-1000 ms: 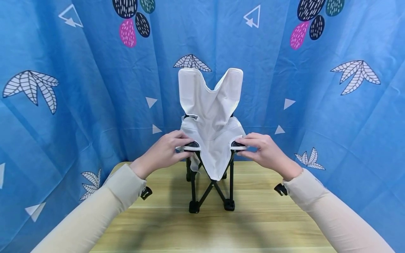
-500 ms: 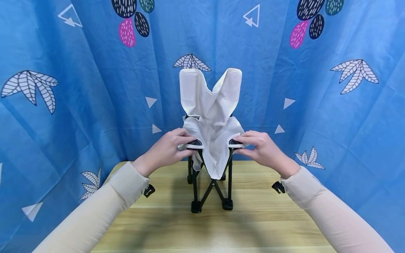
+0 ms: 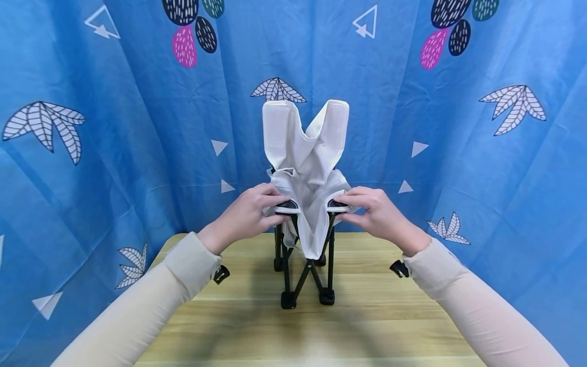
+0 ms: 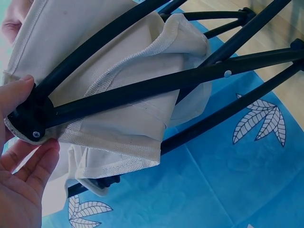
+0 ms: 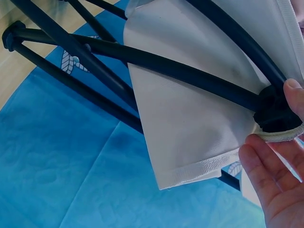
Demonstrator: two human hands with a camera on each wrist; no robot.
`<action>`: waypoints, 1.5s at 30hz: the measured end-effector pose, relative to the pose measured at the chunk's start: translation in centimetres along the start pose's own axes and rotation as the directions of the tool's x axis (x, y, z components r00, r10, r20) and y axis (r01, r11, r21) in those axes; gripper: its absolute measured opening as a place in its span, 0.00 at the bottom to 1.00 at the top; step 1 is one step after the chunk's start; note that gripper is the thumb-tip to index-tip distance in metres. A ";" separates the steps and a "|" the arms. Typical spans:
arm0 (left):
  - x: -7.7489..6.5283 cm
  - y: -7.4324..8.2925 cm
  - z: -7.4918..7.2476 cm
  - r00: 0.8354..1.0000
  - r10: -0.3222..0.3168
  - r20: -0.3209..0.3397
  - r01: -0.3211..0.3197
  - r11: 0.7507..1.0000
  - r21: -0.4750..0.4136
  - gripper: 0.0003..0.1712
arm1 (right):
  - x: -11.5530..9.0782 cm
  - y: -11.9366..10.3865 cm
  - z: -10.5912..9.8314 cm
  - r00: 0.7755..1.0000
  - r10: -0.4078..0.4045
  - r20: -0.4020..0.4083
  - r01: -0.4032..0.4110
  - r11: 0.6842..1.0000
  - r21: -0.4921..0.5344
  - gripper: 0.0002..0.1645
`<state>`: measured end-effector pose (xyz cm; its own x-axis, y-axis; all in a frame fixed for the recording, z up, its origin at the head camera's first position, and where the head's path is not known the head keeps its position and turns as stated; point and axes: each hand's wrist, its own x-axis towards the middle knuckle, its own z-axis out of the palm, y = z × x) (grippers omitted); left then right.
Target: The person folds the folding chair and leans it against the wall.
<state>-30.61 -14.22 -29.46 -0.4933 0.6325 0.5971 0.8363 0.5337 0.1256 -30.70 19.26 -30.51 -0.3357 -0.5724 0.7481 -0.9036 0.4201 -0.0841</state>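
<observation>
In the head view, the chair point(image 3: 308, 165) stands upright on the table point(image 3: 247, 331), its fabric sagging into a V at the front; your left hand point(image 3: 251, 213) pinches the left joint point(image 3: 288, 205) and your right hand point(image 3: 379, 210) the right joint point(image 3: 337, 205), each only partly closed, fingers bent around the corner. Judging by this, the work goes best with matched pressure from both sides, so the chair neither twists nor tips. Count one chair, one table, two hands, two pinched joints, two sleeves point(image 3: 137, 306), two clips point(image 3: 221, 274) and four feet point(image 3: 288, 300), the rear pair partly hidden. In the left wrist view, your thumb point(image 4: 19, 95) lies against the joint and your fingertips hold the fabric's edge; I'd favour the hard joint over loose cloth, which could slip. One screw point(image 4: 36, 135) and one rivet point(image 4: 228, 73) show. In the right wrist view, your grip mirrors that, and I'd mind the thumb where two bars point(image 5: 190, 71) meet at the joint; one rivet shows.
</observation>
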 end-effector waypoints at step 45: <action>1.4 0.7 0.9 0.998 0.061 -0.030 -0.060 0.998 0.023 0.22 | 1.5 -1.1 1.1 1.000 -0.008 -0.004 0.008 1.000 0.005 0.26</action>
<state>-30.95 -12.49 -29.31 -0.4341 0.6467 0.6272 0.8586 0.5077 0.0708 -30.54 17.16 -30.01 -0.3275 -0.5729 0.7513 -0.9075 0.4122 -0.0813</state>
